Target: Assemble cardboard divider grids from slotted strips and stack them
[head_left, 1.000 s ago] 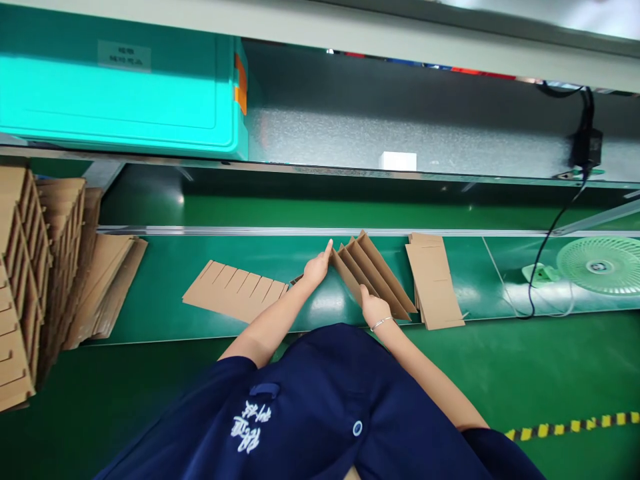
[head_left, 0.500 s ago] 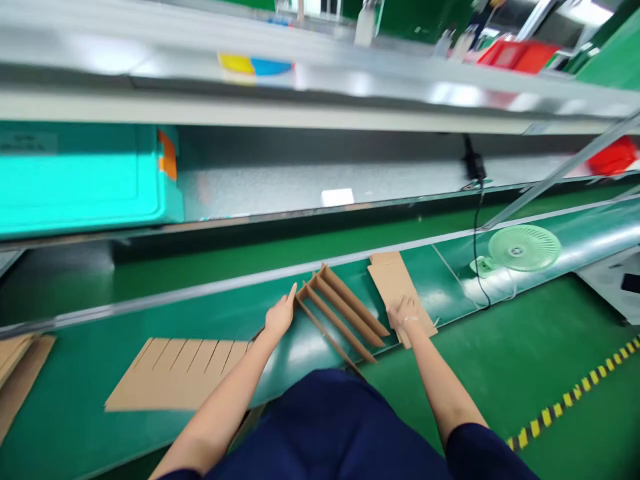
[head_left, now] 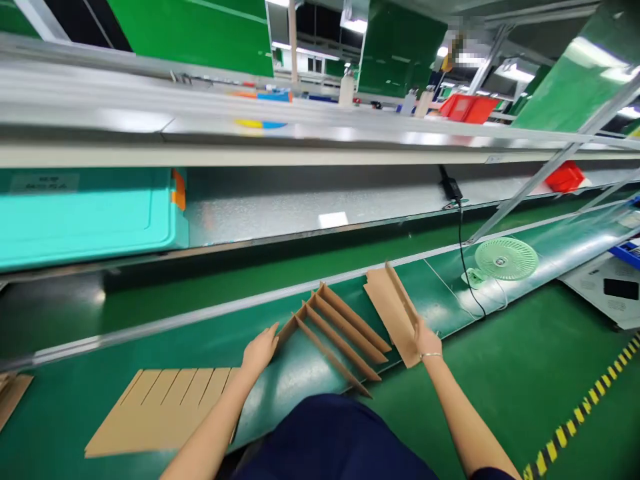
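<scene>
A partly slotted-together cardboard divider, with several upright strips joined to one cross strip, stands on the green work surface. The end of its cross strip is pinched in my left hand. To the right lies a small stack of cardboard strips. My right hand is closed on the near end of a single cardboard strip, which is tipped up on edge over that stack. Left of the divider, wide cardboard sheets with parallel slits lie flat, partly behind my left forearm.
A green fan with a black cable sits on the surface at right. A teal box occupies the shelf beyond the surface. A slanted metal post rises at right. More cardboard lies far left.
My right hand has closed on a strip and raised it on edge from the stack. My left hand has shifted to the outer end of the cross strip. The view has tilted up.
</scene>
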`<state>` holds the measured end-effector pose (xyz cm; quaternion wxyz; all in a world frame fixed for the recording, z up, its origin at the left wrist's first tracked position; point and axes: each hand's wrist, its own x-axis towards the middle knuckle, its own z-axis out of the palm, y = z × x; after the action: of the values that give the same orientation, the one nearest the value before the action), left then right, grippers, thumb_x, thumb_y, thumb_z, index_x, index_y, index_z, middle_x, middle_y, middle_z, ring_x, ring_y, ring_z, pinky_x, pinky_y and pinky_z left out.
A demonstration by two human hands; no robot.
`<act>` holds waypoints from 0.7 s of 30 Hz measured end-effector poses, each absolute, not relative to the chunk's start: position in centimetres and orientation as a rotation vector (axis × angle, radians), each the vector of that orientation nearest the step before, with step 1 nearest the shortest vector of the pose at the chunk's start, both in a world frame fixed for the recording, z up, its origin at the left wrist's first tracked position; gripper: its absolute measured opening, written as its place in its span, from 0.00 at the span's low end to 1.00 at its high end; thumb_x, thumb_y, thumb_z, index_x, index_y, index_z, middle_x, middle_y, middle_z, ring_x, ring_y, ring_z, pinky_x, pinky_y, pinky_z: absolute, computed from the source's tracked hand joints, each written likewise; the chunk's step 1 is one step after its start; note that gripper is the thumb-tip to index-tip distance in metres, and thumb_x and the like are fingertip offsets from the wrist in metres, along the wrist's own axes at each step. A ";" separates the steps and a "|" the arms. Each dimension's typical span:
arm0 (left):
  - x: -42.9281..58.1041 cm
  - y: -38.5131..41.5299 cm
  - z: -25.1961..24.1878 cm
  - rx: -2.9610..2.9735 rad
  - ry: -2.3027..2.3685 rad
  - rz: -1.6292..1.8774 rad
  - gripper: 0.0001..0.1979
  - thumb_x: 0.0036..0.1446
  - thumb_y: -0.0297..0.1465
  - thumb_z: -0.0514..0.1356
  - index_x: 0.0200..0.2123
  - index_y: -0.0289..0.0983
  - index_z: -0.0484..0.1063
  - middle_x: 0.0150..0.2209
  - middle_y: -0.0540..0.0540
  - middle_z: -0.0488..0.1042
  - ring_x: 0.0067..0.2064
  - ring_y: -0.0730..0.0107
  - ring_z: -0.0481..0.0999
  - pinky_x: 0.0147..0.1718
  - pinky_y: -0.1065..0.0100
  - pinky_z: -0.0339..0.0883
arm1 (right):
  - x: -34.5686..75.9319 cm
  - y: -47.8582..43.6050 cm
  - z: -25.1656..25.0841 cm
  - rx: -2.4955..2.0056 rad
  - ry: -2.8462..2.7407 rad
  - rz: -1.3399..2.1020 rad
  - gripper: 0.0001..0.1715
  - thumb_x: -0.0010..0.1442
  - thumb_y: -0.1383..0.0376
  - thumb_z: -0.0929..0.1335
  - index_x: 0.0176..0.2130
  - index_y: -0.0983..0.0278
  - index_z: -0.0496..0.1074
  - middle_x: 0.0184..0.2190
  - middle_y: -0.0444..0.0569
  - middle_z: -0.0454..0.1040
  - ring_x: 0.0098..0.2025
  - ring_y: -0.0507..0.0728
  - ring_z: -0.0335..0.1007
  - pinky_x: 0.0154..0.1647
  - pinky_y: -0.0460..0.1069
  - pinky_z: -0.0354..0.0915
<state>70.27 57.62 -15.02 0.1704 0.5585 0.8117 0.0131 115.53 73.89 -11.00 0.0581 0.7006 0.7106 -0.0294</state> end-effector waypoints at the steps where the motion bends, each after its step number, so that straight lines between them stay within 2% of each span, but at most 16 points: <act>1: 70.6 57.6 -14.7 1.576 2.283 0.052 0.20 0.62 0.31 0.44 0.56 0.39 0.63 0.49 0.44 0.72 0.47 0.63 0.73 0.41 0.66 0.67 | 114.9 73.4 -8.9 2.163 2.239 -0.110 0.28 0.66 0.63 0.52 0.62 0.68 0.54 0.43 0.60 0.74 0.37 0.60 0.74 0.38 0.52 0.66; 4: 71.1 57.8 -14.0 1.549 2.253 0.100 0.19 0.64 0.33 0.41 0.50 0.40 0.67 0.45 0.45 0.74 0.44 0.64 0.74 0.39 0.67 0.66 | 111.1 70.9 -3.8 1.924 2.766 -0.237 0.31 0.66 0.60 0.51 0.65 0.66 0.46 0.53 0.58 0.68 0.45 0.58 0.71 0.41 0.50 0.66; 5: 71.1 58.0 -14.1 1.545 2.254 0.127 0.19 0.64 0.33 0.41 0.49 0.40 0.67 0.45 0.45 0.74 0.44 0.64 0.74 0.38 0.68 0.65 | 109.3 69.8 -2.7 1.777 2.860 -0.303 0.32 0.65 0.59 0.52 0.65 0.65 0.45 0.53 0.57 0.68 0.44 0.58 0.72 0.40 0.50 0.66; 9: 70.8 58.1 -14.8 1.519 2.230 0.158 0.17 0.63 0.32 0.43 0.46 0.39 0.68 0.41 0.45 0.75 0.41 0.66 0.74 0.36 0.69 0.65 | 103.2 65.0 -1.1 1.378 2.846 -0.471 0.31 0.64 0.60 0.53 0.65 0.61 0.48 0.41 0.54 0.76 0.27 0.56 0.72 0.28 0.48 0.64; 15: 70.9 58.2 -14.8 1.466 2.298 0.158 0.15 0.61 0.31 0.46 0.50 0.36 0.62 0.39 0.42 0.75 0.39 0.62 0.76 0.34 0.67 0.66 | 100.2 61.3 -4.0 1.172 2.753 -0.489 0.32 0.64 0.64 0.52 0.65 0.67 0.47 0.23 0.48 0.75 0.21 0.56 0.69 0.22 0.46 0.59; 21: 71.1 58.4 -14.5 1.417 2.312 0.112 0.19 0.62 0.32 0.45 0.56 0.35 0.54 0.36 0.42 0.76 0.37 0.62 0.77 0.34 0.67 0.66 | 101.1 58.7 -5.4 1.213 2.734 -0.462 0.32 0.63 0.67 0.52 0.65 0.66 0.45 0.27 0.49 0.76 0.21 0.54 0.70 0.19 0.44 0.57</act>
<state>71.09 58.37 -14.51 0.2121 0.5101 0.8326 0.0402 101.10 58.69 -5.41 0.0574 0.4002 0.9019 -0.1523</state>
